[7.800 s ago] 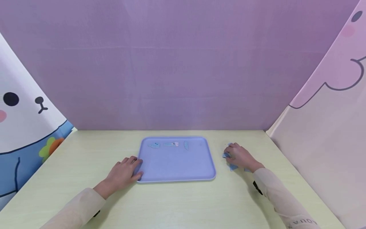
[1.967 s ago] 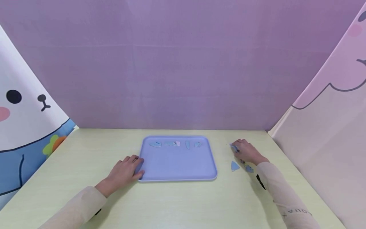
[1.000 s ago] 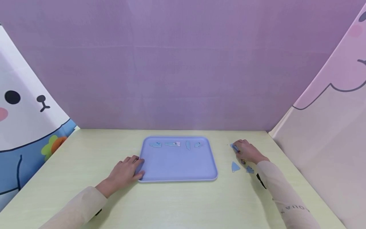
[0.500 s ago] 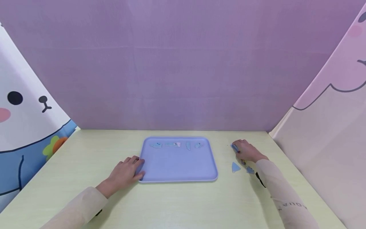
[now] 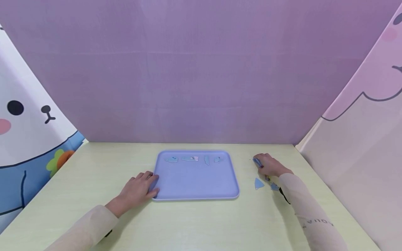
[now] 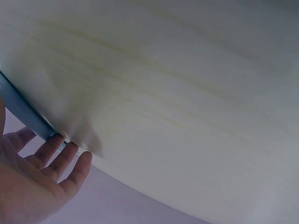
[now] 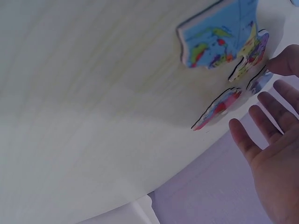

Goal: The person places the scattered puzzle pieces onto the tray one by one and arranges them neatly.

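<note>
My left hand [image 5: 137, 190] rests on the left rim of the lavender tray [image 5: 194, 181], thumb and index finger over its edge. In the left wrist view, the loosely bent fingers of that hand touch the tray's rim [image 6: 24, 109]. A row of small light-blue puzzle pieces lies along the tray's far side. To the tray's right, my right hand [image 5: 270, 165] lies over more pieces, beside a blue puzzle piece [image 5: 258, 162]. The right wrist view shows its thumb at a bluish piece [image 7: 260, 80], fingers extended and spread. A red-pink piece [image 7: 218, 108] lies close by.
Nearer me on the right lie a triangular blue piece [image 5: 259, 183] and another blue piece [image 5: 274, 186], partly hidden by the sleeve. A printed blue piece [image 7: 219, 35] shows large in the right wrist view. The purple back wall [image 5: 194, 87] borders the pale table [image 5: 188, 223].
Since the oldest frame, a fourth puzzle piece has appeared at the right end of the tray's row, and my right hand has moved slightly. Over the last second both hands stay nearly still.
</note>
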`<move>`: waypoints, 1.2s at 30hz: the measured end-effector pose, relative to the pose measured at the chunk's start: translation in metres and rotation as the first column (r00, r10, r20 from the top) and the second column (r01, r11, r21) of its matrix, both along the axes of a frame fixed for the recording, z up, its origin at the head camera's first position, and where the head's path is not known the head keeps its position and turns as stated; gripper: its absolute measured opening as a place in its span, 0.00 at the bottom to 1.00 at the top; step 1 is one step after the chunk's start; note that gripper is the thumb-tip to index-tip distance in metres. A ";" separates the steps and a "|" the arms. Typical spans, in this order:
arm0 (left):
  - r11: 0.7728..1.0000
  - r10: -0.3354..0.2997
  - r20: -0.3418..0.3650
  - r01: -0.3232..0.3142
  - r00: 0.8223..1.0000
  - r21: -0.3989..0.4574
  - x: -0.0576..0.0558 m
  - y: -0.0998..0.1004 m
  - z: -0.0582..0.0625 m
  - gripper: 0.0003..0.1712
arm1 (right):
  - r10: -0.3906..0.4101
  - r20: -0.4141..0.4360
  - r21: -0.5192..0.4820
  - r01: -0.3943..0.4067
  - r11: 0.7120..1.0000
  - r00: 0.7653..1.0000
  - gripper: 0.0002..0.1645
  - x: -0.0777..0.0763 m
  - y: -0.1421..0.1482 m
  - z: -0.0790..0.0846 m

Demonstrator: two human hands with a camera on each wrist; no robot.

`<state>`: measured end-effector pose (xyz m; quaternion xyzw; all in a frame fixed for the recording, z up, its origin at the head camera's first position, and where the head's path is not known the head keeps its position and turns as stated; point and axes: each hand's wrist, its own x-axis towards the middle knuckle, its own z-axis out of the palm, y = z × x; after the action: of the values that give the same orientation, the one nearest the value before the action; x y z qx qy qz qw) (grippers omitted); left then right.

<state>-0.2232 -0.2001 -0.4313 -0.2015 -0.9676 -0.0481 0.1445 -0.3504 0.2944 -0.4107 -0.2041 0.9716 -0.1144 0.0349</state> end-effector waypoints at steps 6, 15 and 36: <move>1.000 -0.008 -0.016 0.008 1.000 0.000 0.001 0.000 0.000 0.27 | -0.004 0.023 0.007 0.004 1.000 1.000 0.32 -0.001 0.000 0.000; 1.000 -0.005 -0.018 0.005 1.000 -0.012 0.000 0.000 -0.001 0.27 | -0.008 -0.002 0.014 0.008 1.000 1.000 0.31 -0.002 0.001 -0.002; 1.000 -0.005 -0.021 0.005 1.000 -0.009 0.004 0.001 0.003 0.27 | -0.045 -0.024 0.033 0.046 0.998 0.999 0.27 0.006 0.001 0.002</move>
<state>-0.2192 -0.1988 -0.4284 -0.2050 -0.9657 -0.0418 0.1536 -0.3446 0.2949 -0.4083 -0.1825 0.9782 -0.0966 0.0242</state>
